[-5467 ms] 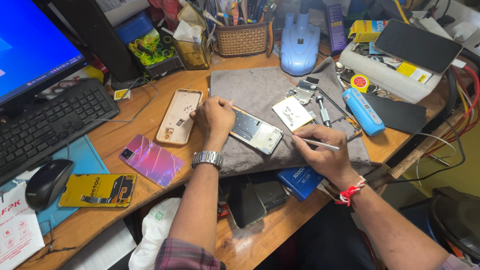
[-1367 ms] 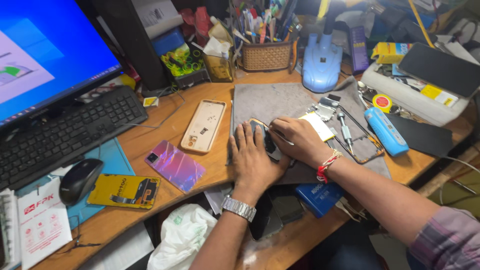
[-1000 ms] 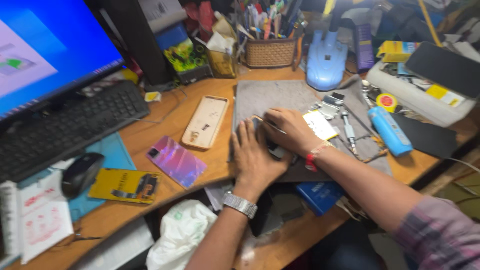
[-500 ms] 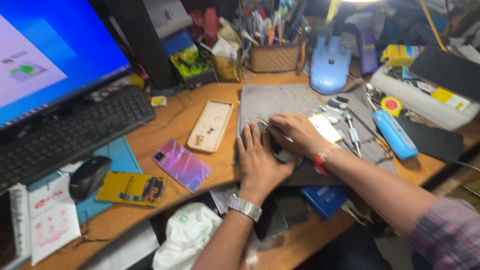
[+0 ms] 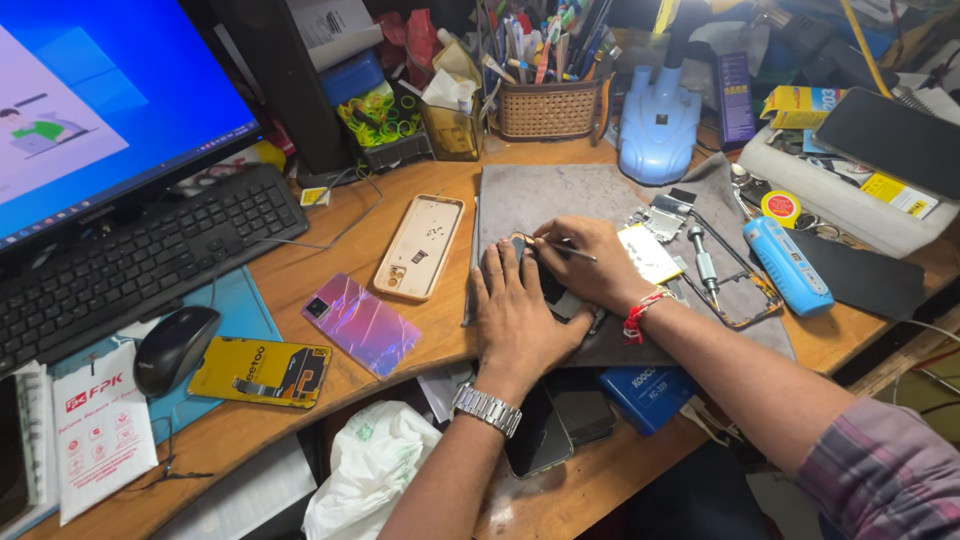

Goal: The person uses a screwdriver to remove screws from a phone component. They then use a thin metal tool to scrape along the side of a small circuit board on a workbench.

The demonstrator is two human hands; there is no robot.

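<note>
My left hand (image 5: 518, 312) lies flat, fingers spread, pressing down on an opened phone (image 5: 553, 293) that rests on a grey work mat (image 5: 560, 195); the phone is almost wholly hidden under both hands. My right hand (image 5: 585, 262) crosses over the phone's far end and pinches a thin metal tool (image 5: 565, 249), its tip pointing left at the phone's top edge. A steel watch sits on my left wrist, a red thread band on my right wrist.
A beige phone back shell (image 5: 420, 246) and an iridescent pink phone (image 5: 361, 322) lie left of the mat. Keyboard (image 5: 130, 268), mouse (image 5: 176, 347) and monitor fill the left. A blue cylinder (image 5: 786, 265), screwdriver, metal frame and wicker pen basket (image 5: 547, 108) lie right and behind.
Earlier my right hand was off to the right holding the tool away from the phone; it has come over the phone, and my left hand now presses flat on it. The view shifted.
</note>
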